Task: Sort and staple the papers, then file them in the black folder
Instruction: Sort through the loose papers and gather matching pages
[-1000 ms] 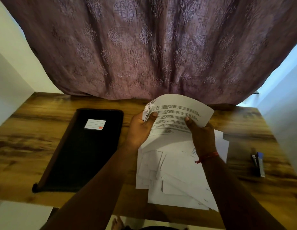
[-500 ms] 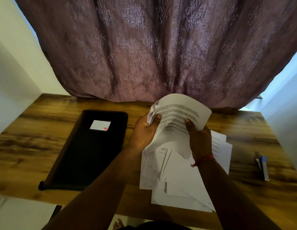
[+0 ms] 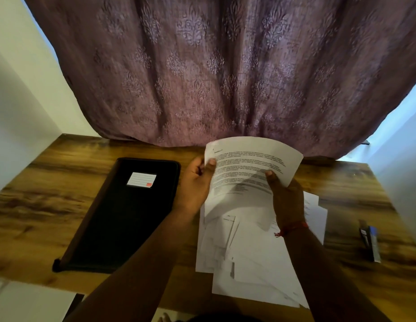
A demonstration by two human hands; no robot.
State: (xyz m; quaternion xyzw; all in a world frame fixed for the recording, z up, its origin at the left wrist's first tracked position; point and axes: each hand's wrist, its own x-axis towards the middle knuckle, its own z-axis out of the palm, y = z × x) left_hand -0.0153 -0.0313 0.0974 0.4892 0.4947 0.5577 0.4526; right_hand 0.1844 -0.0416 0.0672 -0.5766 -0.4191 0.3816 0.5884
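Sorting stage. Left hand (image 3: 195, 182) and right hand (image 3: 286, 198) both pinch one printed white sheet (image 3: 251, 166), lifted over the loose white paper pile (image 3: 249, 259) on the wooden surface (image 3: 39, 205). Closed black folder (image 3: 123, 219) just left of the pile. Small dark stapler (image 3: 369, 240) untouched at right. Stapling and filing not yet done.

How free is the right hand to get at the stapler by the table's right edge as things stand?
Probably not yet: the right hand pinches the printed sheet together with the left hand. The stapler lies on bare table to its right, nothing between them, so once it lets go the way looks free.
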